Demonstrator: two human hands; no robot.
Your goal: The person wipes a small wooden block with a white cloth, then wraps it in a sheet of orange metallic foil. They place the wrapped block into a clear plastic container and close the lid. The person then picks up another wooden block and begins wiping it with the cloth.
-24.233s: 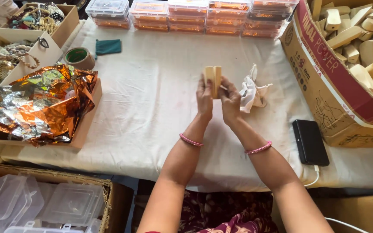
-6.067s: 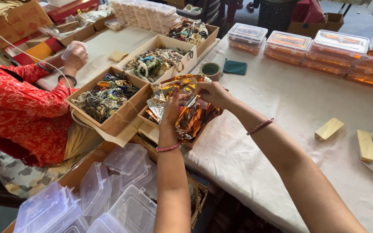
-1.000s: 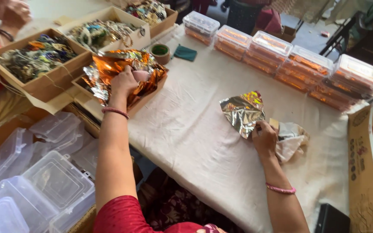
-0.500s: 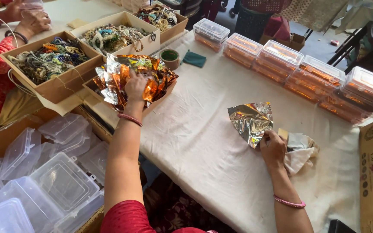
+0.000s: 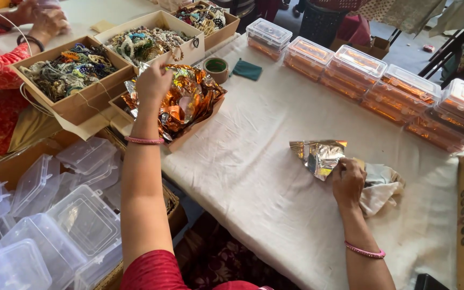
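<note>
Foil sheet point(image 5: 320, 157) lies flat on the white cloth point(image 5: 253, 177), pinned at its near edge by the right hand point(image 5: 348, 181), fingers curled down onto it, seemingly so the light sheet stays spread and does not slide. Just right of that hand sits a crumpled rag point(image 5: 381, 185), touching the wrist side. Over on the other side, the left hand point(image 5: 153, 81) is up above the foil box point(image 5: 175, 104), fingers pinched together on what looks like a thin strand or foil edge; I can't tell which. That box of orange and silver foil sits right under the hand, within easy reach. Beyond the left hand are open boxes of beads point(image 5: 71, 70). Below the left forearm, empty clear tubs point(image 5: 55, 215) stack off the table edge. Far beyond the right hand runs a row of filled, lidded tubs point(image 5: 361, 67).
</note>
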